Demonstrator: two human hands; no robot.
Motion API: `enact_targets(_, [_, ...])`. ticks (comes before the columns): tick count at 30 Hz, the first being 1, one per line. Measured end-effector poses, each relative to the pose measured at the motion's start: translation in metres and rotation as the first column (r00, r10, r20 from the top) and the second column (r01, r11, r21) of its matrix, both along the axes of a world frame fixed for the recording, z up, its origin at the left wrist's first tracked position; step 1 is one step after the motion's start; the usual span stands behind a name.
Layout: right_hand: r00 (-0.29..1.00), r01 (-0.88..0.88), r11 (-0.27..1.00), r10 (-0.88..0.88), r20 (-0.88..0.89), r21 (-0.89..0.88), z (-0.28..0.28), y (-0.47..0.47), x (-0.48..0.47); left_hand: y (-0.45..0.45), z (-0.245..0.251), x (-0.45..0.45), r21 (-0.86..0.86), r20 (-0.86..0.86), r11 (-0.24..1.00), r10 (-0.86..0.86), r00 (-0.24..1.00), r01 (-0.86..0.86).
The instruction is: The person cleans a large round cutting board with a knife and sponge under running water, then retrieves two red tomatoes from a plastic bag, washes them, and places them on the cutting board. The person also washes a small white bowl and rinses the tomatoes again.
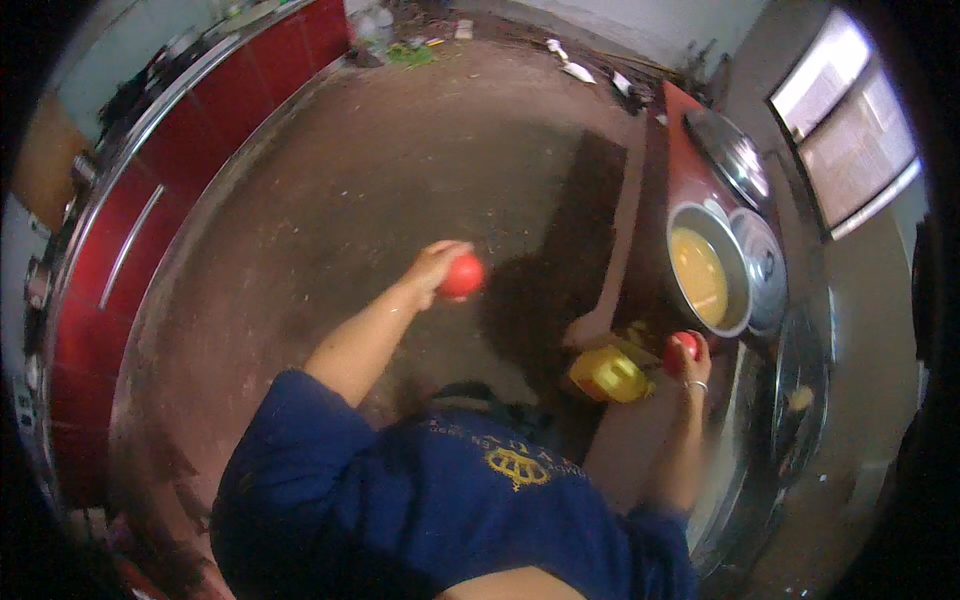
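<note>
My left hand (436, 268) is closed around a round red object (461, 277), held over the floor in front of me. On the right, my right hand (696, 366) grips another red object (679, 351), with a bracelet on the wrist. Just beyond that hand stands a metal pot (739, 304) with yellowish liquid (697, 274) inside; pale lumps and a light streak show in it. A yellow container (611, 373) lies left of my right hand, partly blurred. What the red objects are, I cannot tell.
A round metal lid (761, 259) leans by the pot, and a larger metal vessel or lid (727, 157) lies farther back. Red cabinets (172, 172) line the left side. Greens (410, 55) and pale scraps (577, 72) lie on the far floor (360, 172). A window (855, 127) is at right.
</note>
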State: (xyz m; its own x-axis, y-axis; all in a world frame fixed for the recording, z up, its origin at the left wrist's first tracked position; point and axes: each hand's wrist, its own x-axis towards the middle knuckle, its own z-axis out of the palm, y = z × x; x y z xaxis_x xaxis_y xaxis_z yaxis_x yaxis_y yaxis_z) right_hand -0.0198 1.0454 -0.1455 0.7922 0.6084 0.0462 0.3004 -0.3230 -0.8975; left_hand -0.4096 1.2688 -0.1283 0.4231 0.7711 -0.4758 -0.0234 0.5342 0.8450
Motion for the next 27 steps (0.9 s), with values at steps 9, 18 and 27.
enact_targets(9, [0.479,-0.095,0.829,-0.448,-0.755,-0.552,-0.190,0.136,0.030,0.071,-0.059,-0.187,-0.183,-0.072,0.794,0.577,0.814,-0.579])
enact_targets(18, [0.732,-0.379,0.598,-0.274,-0.624,-0.707,-0.269,0.353,-0.004,0.137,-0.093,-0.302,0.432,-0.764,0.806,0.566,0.310,-0.405])
enact_targets(27, [0.724,-0.430,0.854,0.132,-0.678,-0.293,-0.163,0.683,-0.203,0.049,-0.213,-0.470,-0.096,-0.778,0.995,-0.048,0.627,-0.042])
